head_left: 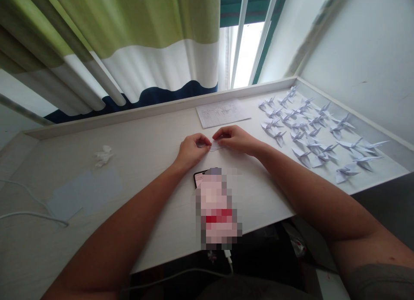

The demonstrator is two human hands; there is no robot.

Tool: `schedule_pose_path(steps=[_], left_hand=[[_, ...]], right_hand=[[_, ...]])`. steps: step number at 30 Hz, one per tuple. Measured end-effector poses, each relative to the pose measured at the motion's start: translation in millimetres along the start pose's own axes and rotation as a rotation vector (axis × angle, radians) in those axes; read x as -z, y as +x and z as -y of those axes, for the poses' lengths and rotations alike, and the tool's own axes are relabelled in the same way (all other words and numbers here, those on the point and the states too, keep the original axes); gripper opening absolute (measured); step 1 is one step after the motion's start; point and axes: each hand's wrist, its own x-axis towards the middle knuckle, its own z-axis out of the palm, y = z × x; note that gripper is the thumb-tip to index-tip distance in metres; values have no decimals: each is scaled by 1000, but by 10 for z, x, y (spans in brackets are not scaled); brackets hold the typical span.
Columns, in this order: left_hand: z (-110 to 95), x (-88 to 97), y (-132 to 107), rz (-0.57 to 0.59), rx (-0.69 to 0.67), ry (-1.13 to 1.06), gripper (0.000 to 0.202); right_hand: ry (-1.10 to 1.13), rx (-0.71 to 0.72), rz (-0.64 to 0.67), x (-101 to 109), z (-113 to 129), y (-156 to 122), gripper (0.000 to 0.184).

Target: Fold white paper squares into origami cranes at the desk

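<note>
Between my two hands, over the middle of the desk, is a small piece of folded white paper (216, 147). My left hand (194, 150) pinches its left side between thumb and fingers. On the other side my right hand (233, 138) has its thumb and index finger closed at the paper's right part. The fingers hide much of the paper, so its exact folded shape is unclear. Just below my hands lies a phone (199, 174), its screen mostly blurred out. Beyond them is a stack of printed paper (223, 113).
Several folded paper cranes (299, 127) stand in a group on the right of the desk (155, 136). At left lie a crumpled tissue (103, 156) and square paper sheets (69, 194). A white cable (35, 214) crosses the left side; another cable (229, 257) runs below the phone.
</note>
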Motion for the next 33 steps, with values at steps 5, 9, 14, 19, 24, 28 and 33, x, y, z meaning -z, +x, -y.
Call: schedule_pose_path(steps=[5, 9, 14, 19, 24, 28, 33], left_hand=[[31, -31, 8, -53, -19, 34, 16], [15, -20, 9, -82, -27, 233, 28], [13, 10, -1, -11, -56, 292, 21], [21, 9, -30, -68, -96, 348, 17], [-5, 22, -46, -27, -89, 303, 15], [11, 38, -41, -8, -80, 175, 11], [42, 42, -33, 3, -59, 10, 18]], right_hand=[[-185, 156, -43, -100, -37, 46, 11], [-430, 280, -46, -152, -69, 44, 20], [-475, 346, 17, -78, -90, -7, 24], [-476, 342, 19, 18, -110, -6, 36], [-459, 328, 10, 28, -85, -1, 29], [-370, 217, 34, 20, 1, -32, 20], [-169, 123, 64, -3, 57, -49, 22]])
